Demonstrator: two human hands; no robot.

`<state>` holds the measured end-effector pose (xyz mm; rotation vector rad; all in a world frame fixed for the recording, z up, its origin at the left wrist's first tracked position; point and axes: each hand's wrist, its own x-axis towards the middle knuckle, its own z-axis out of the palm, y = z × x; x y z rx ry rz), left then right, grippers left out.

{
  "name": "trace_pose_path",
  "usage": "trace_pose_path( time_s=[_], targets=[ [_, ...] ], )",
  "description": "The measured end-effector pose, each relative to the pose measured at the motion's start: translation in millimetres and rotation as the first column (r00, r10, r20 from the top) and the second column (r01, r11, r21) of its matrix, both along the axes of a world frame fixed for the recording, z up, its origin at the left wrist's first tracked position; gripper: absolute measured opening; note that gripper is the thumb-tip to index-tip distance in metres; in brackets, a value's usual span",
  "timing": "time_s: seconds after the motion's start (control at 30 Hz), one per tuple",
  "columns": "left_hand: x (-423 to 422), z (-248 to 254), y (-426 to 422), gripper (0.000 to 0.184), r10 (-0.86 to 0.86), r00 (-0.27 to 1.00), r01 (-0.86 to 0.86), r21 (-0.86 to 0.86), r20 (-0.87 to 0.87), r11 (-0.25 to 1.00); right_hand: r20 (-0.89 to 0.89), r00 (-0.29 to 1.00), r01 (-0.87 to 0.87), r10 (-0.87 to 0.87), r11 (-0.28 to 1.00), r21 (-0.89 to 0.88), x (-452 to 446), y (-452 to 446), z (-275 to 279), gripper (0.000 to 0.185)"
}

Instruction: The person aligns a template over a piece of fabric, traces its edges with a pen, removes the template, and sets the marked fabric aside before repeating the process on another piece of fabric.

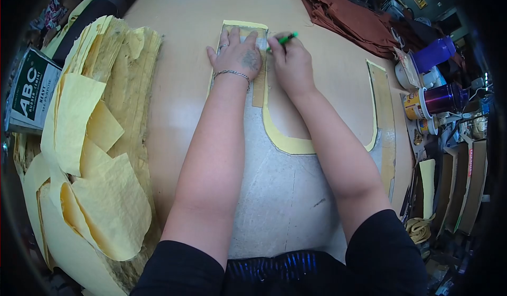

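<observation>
Sheets of yellow material (113, 201) lie heaped left on the worktop (177, 95). I see the left hand (237, 57) flat, fingers apart, on the far-left arm of a grey template (285, 206). Just right, the right hand (292, 66) has its fingers clamped on a green pen (285, 39) near the yellow edging (282, 144). Rust-brown cloth (343, 16) lies far right.
</observation>
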<state>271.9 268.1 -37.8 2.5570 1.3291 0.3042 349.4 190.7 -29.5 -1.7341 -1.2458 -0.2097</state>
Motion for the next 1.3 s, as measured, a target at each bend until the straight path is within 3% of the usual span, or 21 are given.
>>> trace_pose_path(
  time_s=[0.1,0.2,0.3,0.5,0.6,0.77,0.87,1.0,1.13,1.3],
  targets=[
    [0.7,0.9,-1.0,0.039,0.009,1.0,-0.009,-0.019,-0.001,1.0,-0.146,0.984,-0.122,0.104,0.986,-0.118,-23.7,-42.1,10.7,0.018],
    [1.1,2.4,-3.1,0.039,0.019,1.0,-0.019,-0.008,0.002,1.0,-0.349,0.92,-0.22,0.177,0.972,-0.086,-24.9,-52.4,10.1,0.018],
    [2.8,0.3,-1.9,0.039,0.027,1.0,-0.027,-0.005,0.005,1.0,-0.442,0.891,-0.138,0.1,0.989,-0.054,-9.6,-27.2,5.2,0.018],
    [1.9,3.5,-2.6,0.038,0.016,1.0,-0.017,-0.022,-0.01,1.0,-0.211,0.976,0.048,-0.053,0.998,-0.032,25.0,26.1,1.6,0.021],
    [2.5,1.1,-1.6,0.038,0.016,1.0,-0.016,-0.012,-0.003,1.0,-0.211,0.976,0.046,-0.055,0.998,-0.05,26.0,26.2,-0.1,0.021],
    [2.7,0.1,-0.7,0.038,0.023,1.0,-0.023,-0.007,0.009,1.0,-0.154,0.977,-0.175,0.15,0.97,-0.167,-28.4,-48.4,17.3,0.022],
    [2.5,-2.9,-1.6,0.038,0.025,1.0,-0.025,0.001,0.011,1.0,-0.234,0.941,-0.288,0.243,0.941,-0.181,-38.0,-67.7,19.4,0.022],
    [3.4,0.5,-2.1,0.038,0.028,1.0,-0.028,0.002,-0.01,1.0,-0.34,0.936,-0.148,0.091,0.978,-0.146,-7.3,-23.6,16.5,0.021],
    [3.5,0.6,-3.2,0.038,0.02,1.0,-0.02,0.012,-0.019,1.0,-0.18,0.983,0.023,-0.041,0.995,-0.099,35.9,39.7,7.7,0.024],
    [4.1,-4.7,0.4,0.037,0.019,1.0,-0.019,0.034,-0.002,0.999,0.011,1.0,-0.013,0.016,0.971,-0.237,13.8,15.1,11.0,0.024]
  ],
)
